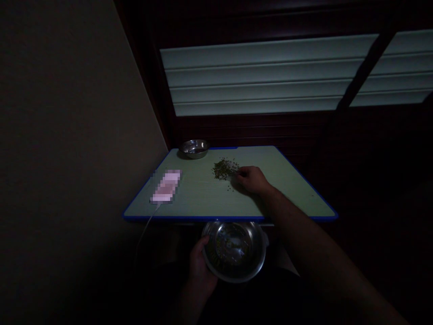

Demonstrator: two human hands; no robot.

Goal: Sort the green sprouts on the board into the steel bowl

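My left hand (200, 264) grips the left rim of a steel bowl (259, 266), thumb over the edge, just below the table's near side. Small greenish bits and shiny reflections show inside the bowl, though the dim light hides what they are. A loose pile of small green-brown grains (223, 169) lies on the pale green tabletop (199, 198). At the pile's right edge is my right hand (251, 178), with its fingers curled and pressed together. What sits between those fingertips is too dark to make out. A few grains are scattered just in front of the pile.
A smaller steel bowl (194, 150) stands at the table's back left corner. Near the left edge lies a phone (167, 186) with a lit, blurred screen, and its white cable (145, 228) hangs off the front. A wall (77, 113) rises at left, slatted panels (257, 76) behind.
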